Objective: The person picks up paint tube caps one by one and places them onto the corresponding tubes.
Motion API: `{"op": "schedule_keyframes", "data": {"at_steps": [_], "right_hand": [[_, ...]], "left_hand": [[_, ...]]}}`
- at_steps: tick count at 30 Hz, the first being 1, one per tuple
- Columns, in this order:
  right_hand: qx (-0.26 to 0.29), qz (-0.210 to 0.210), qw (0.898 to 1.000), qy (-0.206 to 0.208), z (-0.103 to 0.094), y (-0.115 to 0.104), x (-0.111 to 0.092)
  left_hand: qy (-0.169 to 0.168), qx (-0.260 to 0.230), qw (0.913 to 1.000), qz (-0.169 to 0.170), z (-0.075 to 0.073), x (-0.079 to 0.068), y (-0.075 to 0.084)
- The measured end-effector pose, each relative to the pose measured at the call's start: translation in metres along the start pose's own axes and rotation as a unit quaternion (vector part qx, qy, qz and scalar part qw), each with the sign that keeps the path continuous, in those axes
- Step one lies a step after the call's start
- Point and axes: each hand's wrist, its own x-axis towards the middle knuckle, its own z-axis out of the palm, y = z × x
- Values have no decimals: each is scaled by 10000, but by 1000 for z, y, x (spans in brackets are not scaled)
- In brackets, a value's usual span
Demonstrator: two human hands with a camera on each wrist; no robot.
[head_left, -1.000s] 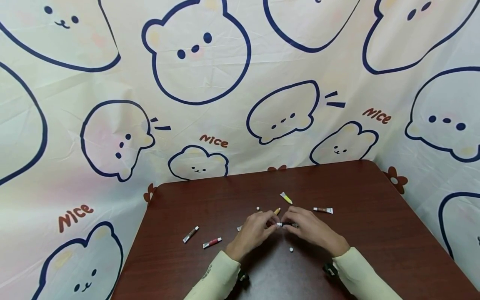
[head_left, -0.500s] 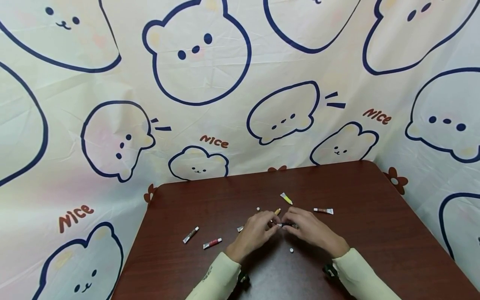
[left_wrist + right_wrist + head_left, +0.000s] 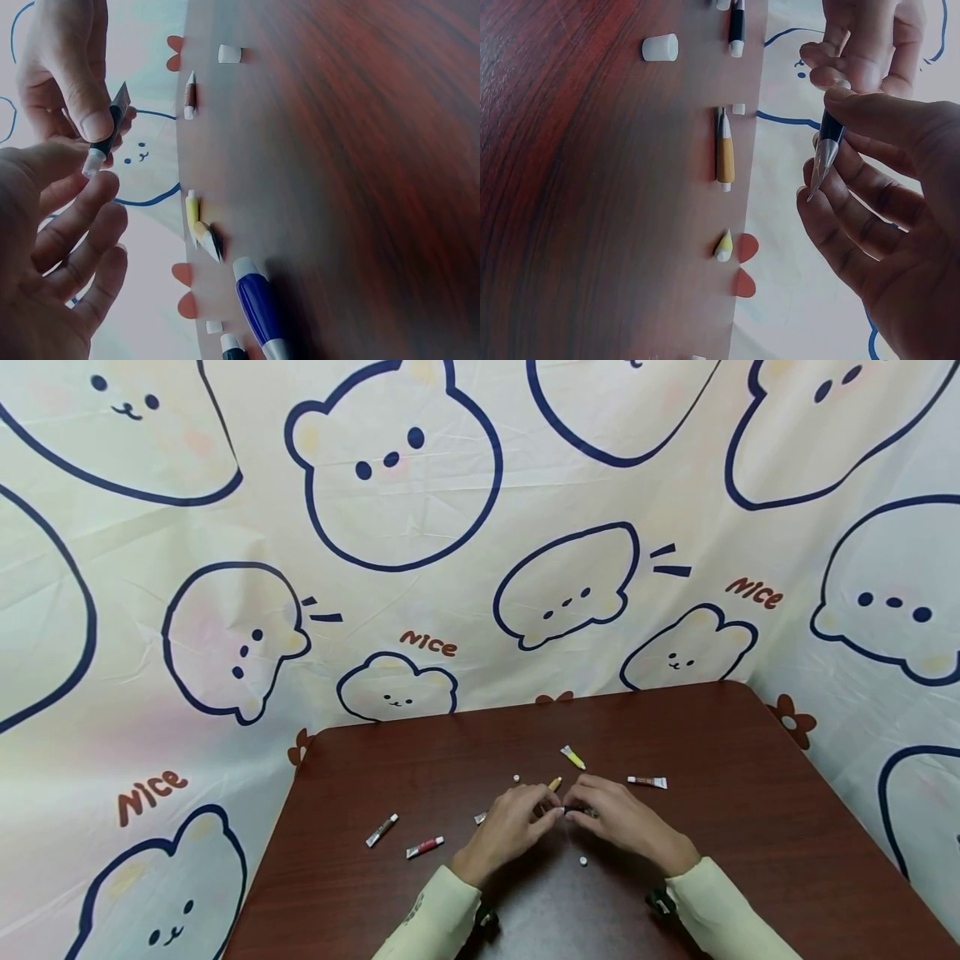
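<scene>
My right hand holds a small dark paint tube by its body, between thumb and fingers, above the table. Its silver crimped end points away from the left hand. At the other end sits a white cap, which my left hand pinches between thumb and index fingertip. The left hand's other fingers are loosely bent and hold nothing. Nearby on the table lie an orange tube, a yellow tube and a blue tube. From the head, the hands hide most of the held tube.
On the brown table lie a brown tube at right, and a red tube and a dark brown tube at left. One loose white cap lies in front of the hands, another cap behind. A printed cloth hangs behind.
My left fingers have shifted slightly right and closed over the white cap, so less of it shows from the head. The right hand and the loose tubes stay put.
</scene>
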Motion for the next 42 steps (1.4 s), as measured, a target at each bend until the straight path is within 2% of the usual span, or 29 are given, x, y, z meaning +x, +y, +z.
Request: {"op": "schedule_keyframes", "data": {"at_steps": [8,16,26,35,42], "right_hand": [[-7,-38,10000,24,1,0,0],[-25,-51,10000,40,0,0,1],[-55,-75,10000,31,0,-1,1],[-40,-93,9999,81,1,-2,1],[14,-80,10000,48,1,-1,0]], "left_hand": [[-9,94,9999,108,-1,0,1],[113,-26,9999,0,-2,0,-1],[46,131,9995,291,-2,-1,0],[93,-32,9999,111,-2,-1,0],[20,37,9996,280,-2,-1,0]]}}
